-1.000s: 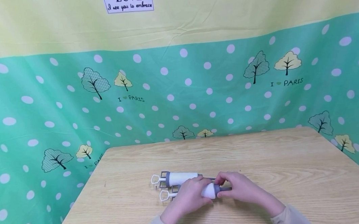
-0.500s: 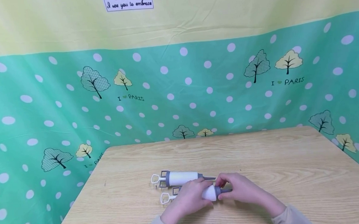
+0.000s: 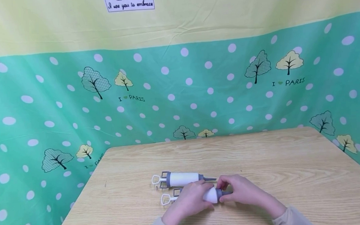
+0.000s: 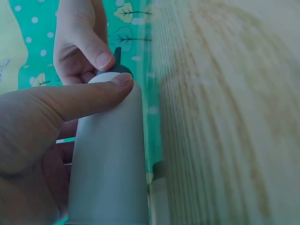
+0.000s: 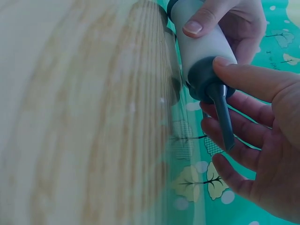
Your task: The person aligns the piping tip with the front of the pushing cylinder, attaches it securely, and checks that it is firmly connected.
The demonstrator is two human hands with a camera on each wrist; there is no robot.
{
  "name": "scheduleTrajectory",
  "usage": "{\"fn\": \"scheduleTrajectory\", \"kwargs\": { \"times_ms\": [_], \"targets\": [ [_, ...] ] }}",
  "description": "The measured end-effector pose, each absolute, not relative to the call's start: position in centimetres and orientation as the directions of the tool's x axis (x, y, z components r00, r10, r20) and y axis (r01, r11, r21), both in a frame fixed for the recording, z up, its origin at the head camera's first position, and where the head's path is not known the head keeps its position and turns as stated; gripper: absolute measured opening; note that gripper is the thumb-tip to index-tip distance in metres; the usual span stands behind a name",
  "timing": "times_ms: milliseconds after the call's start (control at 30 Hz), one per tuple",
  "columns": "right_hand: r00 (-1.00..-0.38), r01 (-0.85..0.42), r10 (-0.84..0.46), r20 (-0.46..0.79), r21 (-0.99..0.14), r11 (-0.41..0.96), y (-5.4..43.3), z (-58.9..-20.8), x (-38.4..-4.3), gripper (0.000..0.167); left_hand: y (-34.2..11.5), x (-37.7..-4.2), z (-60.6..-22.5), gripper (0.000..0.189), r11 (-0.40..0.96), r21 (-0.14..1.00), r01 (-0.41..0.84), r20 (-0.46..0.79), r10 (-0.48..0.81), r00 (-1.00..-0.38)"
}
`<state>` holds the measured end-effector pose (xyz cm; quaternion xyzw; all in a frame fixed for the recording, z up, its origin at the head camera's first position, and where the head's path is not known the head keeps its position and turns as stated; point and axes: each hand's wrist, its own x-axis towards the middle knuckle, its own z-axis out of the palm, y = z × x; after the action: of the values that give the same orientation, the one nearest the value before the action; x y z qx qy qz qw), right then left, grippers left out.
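A large syringe [image 3: 211,196] with a white barrel, grey nozzle cap and white ring handle lies at the front of the table. My left hand [image 3: 191,197] grips its barrel, thumb stretched along the near side toward the cap. At the other end, my right hand [image 3: 240,190] pinches the grey cap [image 5: 204,77] between thumb and fingers, and the thin nozzle [image 5: 223,124] sticks out past them. Part of the barrel is hidden under the left hand in the head view. Just behind lies a second, similar syringe [image 3: 184,179], its nozzle also pointing right.
Both syringes are on a light wood table [image 3: 133,162]. A green and yellow printed cloth [image 3: 156,120] hangs behind the table and at its sides.
The held syringe has shifted slightly toward me, away from the one behind it. Both hands keep their hold, with the right hand slightly lower and further right.
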<state>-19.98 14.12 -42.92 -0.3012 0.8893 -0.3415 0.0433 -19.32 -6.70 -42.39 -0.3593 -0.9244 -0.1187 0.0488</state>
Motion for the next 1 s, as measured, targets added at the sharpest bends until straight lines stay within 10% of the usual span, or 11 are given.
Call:
{"fn": "scheduleTrajectory", "kwargs": {
  "times_ms": [1000],
  "targets": [
    [-0.82,-0.468,-0.567,0.078,-0.662,0.586,14.56,-42.66,-20.06,0.024,-6.91,-19.41,-41.88,0.05,0.723,0.204,0.66,0.166,0.639,-0.751]
  ]
}}
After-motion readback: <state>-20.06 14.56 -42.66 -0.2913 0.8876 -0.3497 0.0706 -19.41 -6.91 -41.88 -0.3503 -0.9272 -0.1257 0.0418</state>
